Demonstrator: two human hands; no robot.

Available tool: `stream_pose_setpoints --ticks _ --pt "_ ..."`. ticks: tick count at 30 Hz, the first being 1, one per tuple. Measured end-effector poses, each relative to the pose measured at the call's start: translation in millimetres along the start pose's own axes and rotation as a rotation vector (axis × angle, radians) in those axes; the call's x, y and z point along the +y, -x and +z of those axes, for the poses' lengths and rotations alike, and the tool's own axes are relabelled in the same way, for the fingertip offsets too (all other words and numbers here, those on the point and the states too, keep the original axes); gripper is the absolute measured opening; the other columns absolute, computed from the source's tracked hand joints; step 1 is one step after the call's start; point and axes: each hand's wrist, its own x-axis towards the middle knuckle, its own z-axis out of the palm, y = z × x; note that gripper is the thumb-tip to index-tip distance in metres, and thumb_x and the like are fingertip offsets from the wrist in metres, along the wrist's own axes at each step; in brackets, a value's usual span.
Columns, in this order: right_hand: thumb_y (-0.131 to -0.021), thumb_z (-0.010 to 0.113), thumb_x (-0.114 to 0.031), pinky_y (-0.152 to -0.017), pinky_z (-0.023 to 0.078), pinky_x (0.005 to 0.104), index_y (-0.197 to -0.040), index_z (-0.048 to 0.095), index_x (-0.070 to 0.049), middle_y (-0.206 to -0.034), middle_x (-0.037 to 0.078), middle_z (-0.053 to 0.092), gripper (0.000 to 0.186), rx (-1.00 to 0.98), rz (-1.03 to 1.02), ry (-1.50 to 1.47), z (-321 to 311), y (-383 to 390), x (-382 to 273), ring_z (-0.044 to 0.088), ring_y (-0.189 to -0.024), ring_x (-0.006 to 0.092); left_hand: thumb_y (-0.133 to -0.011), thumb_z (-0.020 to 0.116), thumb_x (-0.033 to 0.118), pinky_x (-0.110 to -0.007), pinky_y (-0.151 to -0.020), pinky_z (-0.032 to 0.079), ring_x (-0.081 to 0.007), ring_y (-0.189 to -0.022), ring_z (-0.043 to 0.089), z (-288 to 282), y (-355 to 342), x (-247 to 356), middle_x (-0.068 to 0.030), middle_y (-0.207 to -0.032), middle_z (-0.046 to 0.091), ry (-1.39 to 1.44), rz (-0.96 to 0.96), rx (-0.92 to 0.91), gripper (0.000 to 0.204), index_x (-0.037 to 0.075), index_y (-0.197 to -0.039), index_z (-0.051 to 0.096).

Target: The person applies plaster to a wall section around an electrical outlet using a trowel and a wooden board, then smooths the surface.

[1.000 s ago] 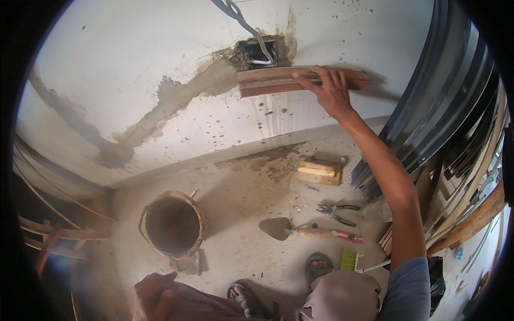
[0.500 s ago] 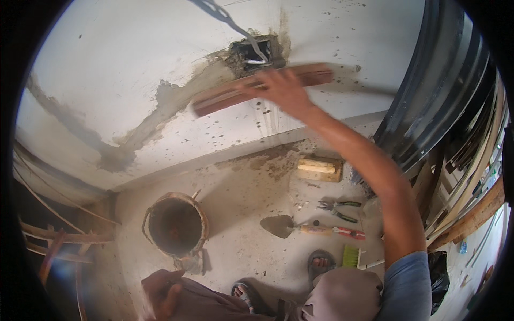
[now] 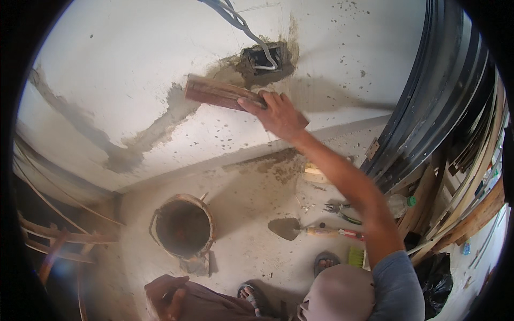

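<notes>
My right hand is closed around a reddish-brown wooden strip, held against or just in front of the white wall. The strip slants, its left end higher, below a recessed electrical box with grey cables coming out of it. Grey-brown mortar fills a chased line running down to the left from the box. Over my left leg, at the bottom, my left hand hangs with its fingers loosely bent and apart; nothing shows in it.
On the floor are a bucket, a pointed trowel, pliers, a green-bristled brush and a partly hidden wooden-handled float. Black metal profiles and timber strips lean at right. More sticks stand at left.
My right hand has moved down the wall with the strip, whose tilt has reversed: its left end is now higher and its right end lower. The view has shifted slightly.
</notes>
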Motion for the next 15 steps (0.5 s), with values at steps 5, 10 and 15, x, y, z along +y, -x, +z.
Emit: stream_pose_setpoints --ticks 5,10,15 --pt "-0.079 0.068 -0.001 -0.076 0.045 0.0478 -0.150 0.029 -0.028 -0.110 0.024 0.051 0.086 0.538 0.314 -0.237 48 15 -21 0.053 -0.089 0.0373 -0.096 0.058 0.019 -0.030 -0.065 0.050 -0.0208 -0.070 0.063 -12 10 13 -0.0146 -0.077 0.066 0.000 -0.002 -0.014 0.028 -0.006 -0.106 0.067" --pt "-0.079 0.068 0.003 -0.079 0.043 0.0477 -0.151 0.029 -0.017 -0.106 0.025 0.050 0.084 0.599 0.402 -0.280 95 34 -34 0.050 -0.094 0.0402 -0.096 0.058 0.021 -0.030 -0.065 0.050 -0.0203 -0.070 0.063 -21 16 3 -0.0134 -0.077 0.067 -0.014 0.007 -0.018 0.029 -0.005 -0.105 0.068" --pt "-0.083 0.065 0.000 -0.081 0.042 0.0489 -0.152 0.028 -0.015 -0.110 0.027 0.045 0.079 0.693 0.399 -0.336 25 -62 -39 0.047 -0.095 0.0411 -0.096 0.058 0.022 -0.030 -0.065 0.049 -0.0189 -0.069 0.062 -26 17 -5 -0.0120 -0.075 0.066 0.016 -0.048 -0.012 0.029 -0.005 -0.104 0.068"
